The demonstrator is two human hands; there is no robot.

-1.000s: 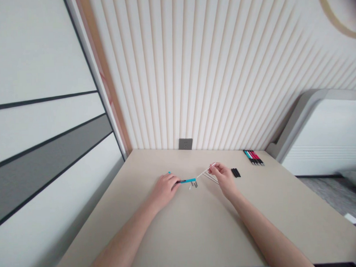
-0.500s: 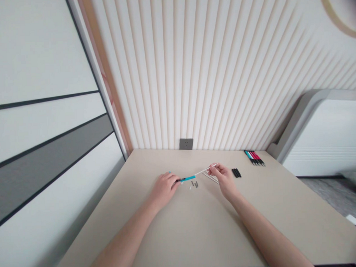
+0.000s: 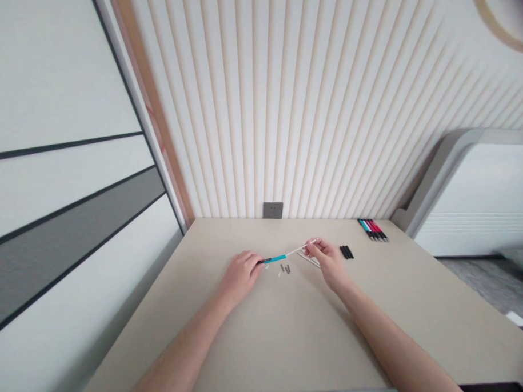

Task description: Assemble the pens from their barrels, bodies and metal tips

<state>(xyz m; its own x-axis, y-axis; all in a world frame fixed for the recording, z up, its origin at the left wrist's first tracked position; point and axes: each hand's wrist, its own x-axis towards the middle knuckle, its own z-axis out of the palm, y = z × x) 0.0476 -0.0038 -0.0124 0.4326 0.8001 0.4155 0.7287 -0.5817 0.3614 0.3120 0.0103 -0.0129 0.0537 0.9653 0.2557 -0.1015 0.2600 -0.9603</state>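
My left hand point(image 3: 243, 272) is closed on a blue pen barrel point(image 3: 274, 259) with a black clip end, its other end pointing right. Pinched in the fingers of my right hand point(image 3: 326, 258) is a thin white pen refill point(image 3: 295, 250), whose left tip meets the barrel's right end. How far it sits inside the barrel I cannot tell. More white refills point(image 3: 309, 259) lie on the table, partly behind my right hand. Small grey springs point(image 3: 285, 269) and tiny white pieces point(image 3: 279, 273) rest just below the barrel.
Short black grips point(image 3: 346, 252) lie to the right of my right hand. A row of pens point(image 3: 373, 230) in blue, white and red sits at the table's point(image 3: 275, 344) back right. Behind stands a ribbed wall with a dark socket point(image 3: 273, 210); a white cabinet point(image 3: 74, 225) borders the left side.
The barrel and refill stay in nearly the same place in my hands. My left fingers have closed a little more around the barrel's clip end. The view has shifted very slightly.
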